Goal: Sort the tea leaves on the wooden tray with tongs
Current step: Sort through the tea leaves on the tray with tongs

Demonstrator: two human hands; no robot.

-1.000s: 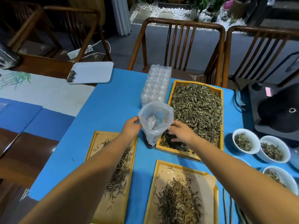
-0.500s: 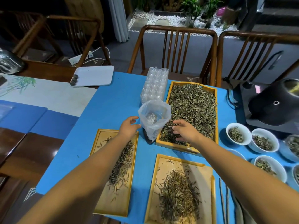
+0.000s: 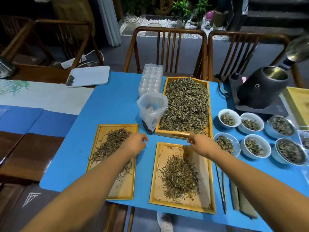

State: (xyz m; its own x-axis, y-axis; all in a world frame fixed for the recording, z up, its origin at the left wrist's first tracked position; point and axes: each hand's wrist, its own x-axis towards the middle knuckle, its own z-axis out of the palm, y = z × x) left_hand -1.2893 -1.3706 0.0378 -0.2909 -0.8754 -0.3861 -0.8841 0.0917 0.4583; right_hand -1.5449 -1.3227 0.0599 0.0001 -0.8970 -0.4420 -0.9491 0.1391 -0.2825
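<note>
Blue mat (image 3: 108, 97) under three trays; the near tray (image 3: 211, 181) holds a loose heap of leaves (image 3: 179, 176) just below the right hand (image 3: 201, 144). Both hands' fingers hang loosely curled, left hand (image 3: 136, 143) too, holding nothing. Tongs (image 3: 221, 188) lie untouched beside the right wrist: light, springy, best pinched mid-shaft; leaves look dry, brittle

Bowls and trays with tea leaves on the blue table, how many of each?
Wooden trays with tea: 3, far, near left, near middle.
White bowls with tea fully in view: 6, three in the back row, three in front.
Total: 9.
</note>
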